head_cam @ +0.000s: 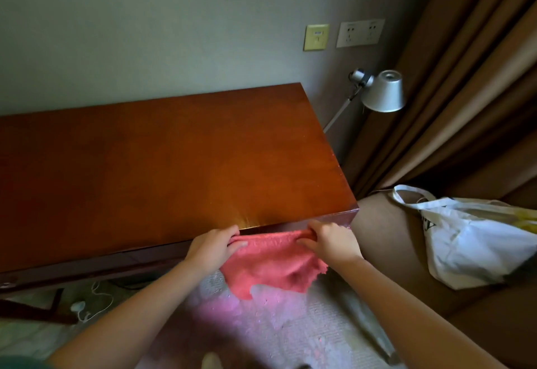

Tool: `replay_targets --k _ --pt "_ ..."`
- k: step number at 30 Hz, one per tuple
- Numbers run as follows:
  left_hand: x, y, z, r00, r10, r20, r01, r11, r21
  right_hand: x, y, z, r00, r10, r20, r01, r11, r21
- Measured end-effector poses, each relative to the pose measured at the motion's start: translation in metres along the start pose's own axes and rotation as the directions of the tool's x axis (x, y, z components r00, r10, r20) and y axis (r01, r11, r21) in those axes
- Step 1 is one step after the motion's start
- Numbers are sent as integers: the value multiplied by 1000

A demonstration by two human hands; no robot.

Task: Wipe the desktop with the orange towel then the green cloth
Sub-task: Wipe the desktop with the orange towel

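Head view: there is one towel [273,264], pinkish-orange, and two hands hold it, low in the middle of the frame. It hangs just in front of the near edge of the one bench [162,159], close to that bench's right-hand corner, over the pale carpet [276,328].

The left hand [213,248] pinches the towel's upper left corner; its grip is curled, thumb on the near face and fingers folded over the top hem. The right hand [331,242] does the same at the upper right corner, its grip bunched tight round a fold of cloth.

The towel's long axis is the top hem, stretched left to right between the two hands and running roughly along the bench's front edge. The rest hangs loose toward the bottom of the frame and ends in an uneven lower edge. Whether the hem touches the wood cannot be told.

The bench top is reddish-brown and glossy and fills the left and centre of the frame.

At the upper right are one silver lamp [383,91], two wall plates, one yellowish [316,37] and one white [360,32], and a brown curtain [465,78]. One white bag [470,241] lies at the right edge. One white cable [98,302] lies on the floor at the lower left.
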State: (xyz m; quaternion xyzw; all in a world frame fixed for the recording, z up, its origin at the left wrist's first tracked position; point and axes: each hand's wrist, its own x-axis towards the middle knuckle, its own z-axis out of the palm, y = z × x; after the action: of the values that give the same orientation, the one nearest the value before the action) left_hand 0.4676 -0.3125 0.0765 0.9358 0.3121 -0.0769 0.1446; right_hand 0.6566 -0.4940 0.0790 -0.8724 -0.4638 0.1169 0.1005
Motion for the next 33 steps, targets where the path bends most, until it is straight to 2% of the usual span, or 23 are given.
replay_targets --k 4,7,10,14,17,20,25,33 --pt "7 5 -37 997 41 65 -52 980 191 5 6 -23 993 -55 -106 52 998 -29" --pt "14 8 -69 997 50 50 -60 974 217 12 5 -41 965 -129 -228 116 991 -69" --pt "19 4 -97 1000 25 9 -25 999 24 23 3 -62 876 -247 -413 209 968 -136" --pt "23 9 -134 986 -95 -138 57 964 -260 43 -9 -100 819 -261 -512 223 965 -136" --pt "33 2 -155 961 -170 -219 61 900 -432 63 -19 -126 848 -189 -495 168 982 -87" --pt "48 -14 -170 945 -178 -273 3 843 -538 85 -27 -142 873 -162 -459 130 986 -102" --pt "88 -28 -195 918 -173 -357 -65 822 -565 131 -41 -160 880 -129 -456 99 991 -89" --pt "182 -73 -223 928 -166 -332 -57 820 -569 219 -64 -173 905 -51 -422 5 994 -108"
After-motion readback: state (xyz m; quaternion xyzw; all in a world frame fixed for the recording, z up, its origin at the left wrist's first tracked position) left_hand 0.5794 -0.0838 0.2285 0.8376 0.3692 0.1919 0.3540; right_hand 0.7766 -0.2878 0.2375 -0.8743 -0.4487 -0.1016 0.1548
